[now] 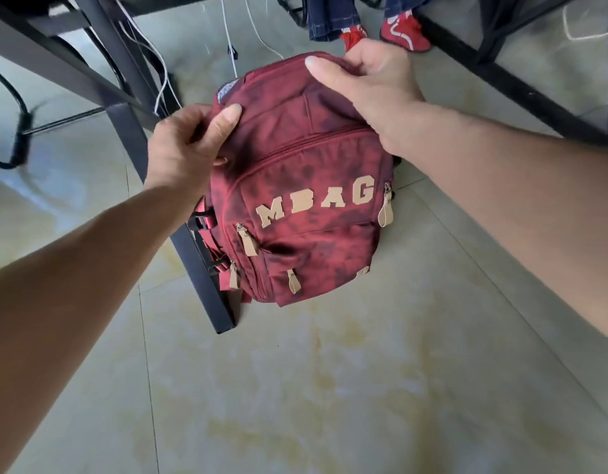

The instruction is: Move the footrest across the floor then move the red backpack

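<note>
The red backpack (306,186) stands upright on the tiled floor in the middle of the head view, front pocket toward me, with tan letters "MBAG" and tan zipper pulls. My left hand (189,148) pinches the fabric at its upper left corner. My right hand (371,83) grips its top right edge, thumb lying across the top. The bag's left side rests against a black table leg (196,254). No footrest is in view.
Black table frames run at the upper left (73,63) and upper right (501,77). White cables (234,46) hang behind the bag. Another person's red shoes (403,32) and jeans hems stand at the top. Pale tiled floor (330,388) lies in front.
</note>
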